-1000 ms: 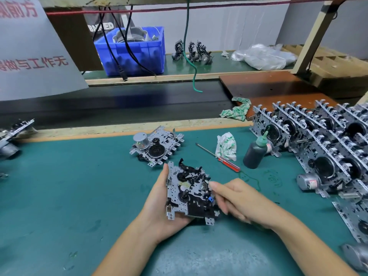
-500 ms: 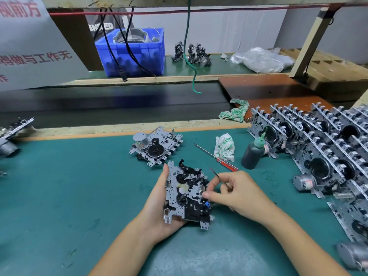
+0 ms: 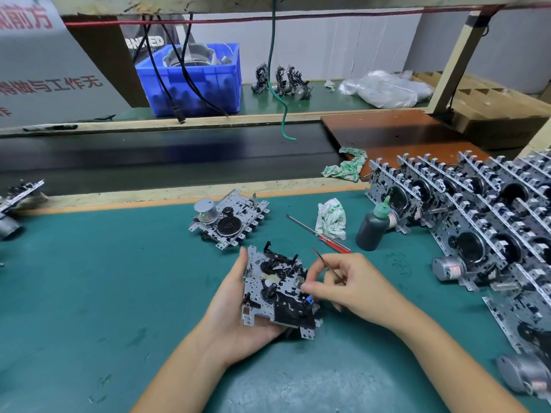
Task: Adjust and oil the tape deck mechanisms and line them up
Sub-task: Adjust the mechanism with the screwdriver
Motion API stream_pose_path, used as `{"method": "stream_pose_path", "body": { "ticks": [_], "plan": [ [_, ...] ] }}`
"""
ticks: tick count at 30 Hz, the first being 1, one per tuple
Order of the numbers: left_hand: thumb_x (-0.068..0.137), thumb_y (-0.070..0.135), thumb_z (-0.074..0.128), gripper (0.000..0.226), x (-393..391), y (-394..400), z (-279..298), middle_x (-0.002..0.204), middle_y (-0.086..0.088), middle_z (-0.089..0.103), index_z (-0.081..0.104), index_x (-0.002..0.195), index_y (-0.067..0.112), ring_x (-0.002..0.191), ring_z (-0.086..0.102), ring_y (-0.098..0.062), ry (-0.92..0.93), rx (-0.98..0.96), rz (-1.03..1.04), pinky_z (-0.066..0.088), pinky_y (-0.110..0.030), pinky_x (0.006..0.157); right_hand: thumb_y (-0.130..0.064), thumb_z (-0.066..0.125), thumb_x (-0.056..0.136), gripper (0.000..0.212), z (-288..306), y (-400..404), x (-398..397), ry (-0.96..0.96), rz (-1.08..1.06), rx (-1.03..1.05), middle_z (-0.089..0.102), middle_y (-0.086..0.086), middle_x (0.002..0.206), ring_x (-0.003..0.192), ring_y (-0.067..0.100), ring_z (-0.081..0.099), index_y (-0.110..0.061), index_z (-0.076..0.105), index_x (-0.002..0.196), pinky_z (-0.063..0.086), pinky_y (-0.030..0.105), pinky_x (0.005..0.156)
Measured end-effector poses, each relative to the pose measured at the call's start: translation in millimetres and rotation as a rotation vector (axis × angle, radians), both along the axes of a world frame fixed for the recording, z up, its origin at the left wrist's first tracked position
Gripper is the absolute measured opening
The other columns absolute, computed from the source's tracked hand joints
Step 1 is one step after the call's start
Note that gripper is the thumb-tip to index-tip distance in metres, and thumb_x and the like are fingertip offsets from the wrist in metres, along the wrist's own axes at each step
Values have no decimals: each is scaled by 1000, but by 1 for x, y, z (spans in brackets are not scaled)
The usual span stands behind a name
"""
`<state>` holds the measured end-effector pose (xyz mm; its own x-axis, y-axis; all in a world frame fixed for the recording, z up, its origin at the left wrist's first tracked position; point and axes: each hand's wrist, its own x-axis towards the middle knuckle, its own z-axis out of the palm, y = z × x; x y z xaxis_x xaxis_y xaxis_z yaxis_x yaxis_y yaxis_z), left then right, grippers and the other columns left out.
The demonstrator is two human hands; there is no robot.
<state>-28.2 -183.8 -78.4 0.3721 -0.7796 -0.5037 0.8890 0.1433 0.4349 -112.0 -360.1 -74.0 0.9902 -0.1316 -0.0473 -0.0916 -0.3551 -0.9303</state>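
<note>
— What is in the hands?

— The left hand [image 3: 238,320] holds a tape deck mechanism [image 3: 277,289] from below. The right hand [image 3: 354,286] pinches a thin metal pick [image 3: 327,265], its fingertips touching the mechanism's right edge.

— And around them?

— Beyond the right hand lie a red-handled screwdriver [image 3: 320,234] and a dark oil bottle [image 3: 372,229]. Beyond the left, a second mechanism [image 3: 228,222] on the green mat [image 3: 89,278]. Right of the right hand, rows of mechanisms [image 3: 477,216].

Green bench mat [image 3: 89,278] with mechanism [image 3: 228,222], screwdriver [image 3: 320,234], oil bottle [image 3: 372,229], rag [image 3: 331,217].
</note>
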Motion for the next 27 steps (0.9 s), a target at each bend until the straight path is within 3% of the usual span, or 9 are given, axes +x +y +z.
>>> {"method": "stream_pose_path", "body": {
  "ticks": [4,8,11,15,19,22,24,26,27],
  "plan": [
    [83,68,39,80,-1,2,1,122,-21,63,71,104,-2,102,66,-36,17,-30,-14,51,-52,91,-22,77,78,13,2,0,-1,21,16,36,45,-6,40,40,8,41,-19,65,72,32,15,47],
    [86,69,36,80,-1,2,0,122,-19,63,72,105,1,102,67,-32,1,-4,-20,46,-46,92,-26,78,75,12,3,2,-2,26,7,9,49,-5,40,41,11,41,-23,67,71,33,19,48],
    [87,69,35,80,-2,2,0,121,-20,64,72,103,0,101,67,-35,4,-2,-18,44,-52,94,-28,78,76,13,6,1,-3,44,7,25,50,-5,41,43,14,43,-22,68,69,33,23,50],
    [85,68,38,81,-3,1,2,122,-24,62,70,105,-4,102,65,-40,14,-10,-21,46,-58,95,-23,73,80,14,9,2,-1,76,0,103,51,-5,39,41,2,52,-13,66,72,42,21,55],
    [86,68,36,83,-3,2,2,119,-25,63,71,102,-5,99,66,-41,27,-18,-17,47,-58,94,-38,72,69,27,11,6,-1,118,-31,185,57,4,47,34,3,41,-11,67,72,27,13,38],
    [86,68,37,84,-3,3,2,118,-28,62,70,102,-8,100,65,-43,37,-17,-24,39,-56,96,-30,70,78,19,13,4,-1,132,-65,185,58,4,48,36,11,37,-12,67,72,22,13,34],
    [85,69,37,87,-2,5,4,122,-32,58,67,108,-10,105,62,-46,23,-12,-64,40,-57,98,-27,66,85,17,13,-2,-3,86,-138,75,53,-1,44,36,11,36,-14,66,73,26,14,37],
    [84,68,39,88,1,8,6,127,-34,53,62,116,-11,110,58,-46,-7,-6,-141,41,-56,100,-30,62,89,15,13,-9,-6,40,-224,-255,58,-3,49,42,6,45,-21,67,77,38,18,47],
    [83,68,40,88,2,9,7,130,-32,51,60,120,-10,112,57,-45,-35,-9,-191,40,-55,100,-31,60,90,9,14,-12,-9,29,-241,-473,62,-7,58,55,6,53,-27,67,85,43,21,59]
  ]
}}
